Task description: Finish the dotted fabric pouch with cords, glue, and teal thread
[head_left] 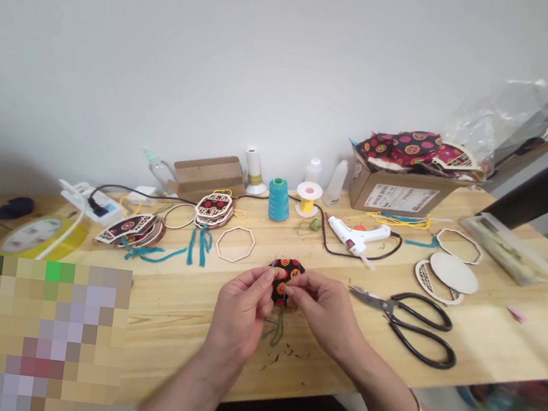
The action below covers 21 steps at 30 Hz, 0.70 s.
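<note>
The left fingers are nearly closed, thumb against forefinger, pinching the edge of a black patterned fabric piece (281, 284); the left hand (246, 301) holds it above the wooden table (166, 325). The right hand (324, 307) has thumb and forefinger almost together at the piece's other side (whether they grip cloth or something finer, I cannot tell). Green cord (278, 332) hangs below the fabric, near dark scraps (287, 352). Just beside the right hand lie black-handled scissors (402, 316), blades towards it. Farther out, beyond the hands, are an octagonal frame (235, 244), a teal thread cone (278, 201), a yellow thread spool (308, 199) and a white glue gun (358, 236).
</note>
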{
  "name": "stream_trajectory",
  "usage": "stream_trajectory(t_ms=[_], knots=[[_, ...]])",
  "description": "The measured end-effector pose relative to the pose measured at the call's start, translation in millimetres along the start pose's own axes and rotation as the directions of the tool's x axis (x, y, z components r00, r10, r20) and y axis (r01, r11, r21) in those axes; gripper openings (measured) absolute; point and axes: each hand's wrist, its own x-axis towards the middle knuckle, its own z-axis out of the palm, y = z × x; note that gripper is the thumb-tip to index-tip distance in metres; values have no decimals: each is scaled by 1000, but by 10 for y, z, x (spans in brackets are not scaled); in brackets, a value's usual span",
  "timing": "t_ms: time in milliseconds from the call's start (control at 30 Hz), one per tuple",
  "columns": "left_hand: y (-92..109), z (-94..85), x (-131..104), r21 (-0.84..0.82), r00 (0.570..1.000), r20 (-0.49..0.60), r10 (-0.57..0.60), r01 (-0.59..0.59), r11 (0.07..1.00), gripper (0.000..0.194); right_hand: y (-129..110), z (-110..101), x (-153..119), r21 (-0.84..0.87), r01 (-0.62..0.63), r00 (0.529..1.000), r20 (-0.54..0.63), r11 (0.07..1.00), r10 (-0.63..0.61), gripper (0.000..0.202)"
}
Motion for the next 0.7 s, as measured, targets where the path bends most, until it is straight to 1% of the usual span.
stream_trajectory(t_ms=[67, 167, 267, 367, 500, 600, 700], knots=[[15, -9, 7, -3, 1000, -6, 6, -6, 1000, 22, -23, -18, 13, 6, -22, 999, -30, 1000, 23, 10], [44, -36, 2, -7, 998, -42, 38, -38, 999, 23, -61, -58, 30, 114, -61, 995, -66, 992, 69, 12], [48, -64, -39, 16, 997, -58, 54, -53, 998, 24, -68, -97, 45, 171, -55, 989, -129, 984, 78, 16], [18, -77, -98, 83, 1000, -27, -1, 3, 997, 24, -51, -112, 52, 145, -23, 983, -180, 989, 49, 17], [-12, -73, -143, 195, 994, 21, -110, 104, 975, 24, -25, -98, 41, 74, 41, 980, -200, 996, -25, 14], [2, -64, -138, 245, 993, 33, -116, 105, 964, 24, -19, -79, 24, 0, 92, 974, -208, 996, -90, 12], [19, -53, -127, 312, 995, 54, -84, 63, 948, 21, -30, -63, 2, -26, 96, 979, -178, 995, -99, 11]])
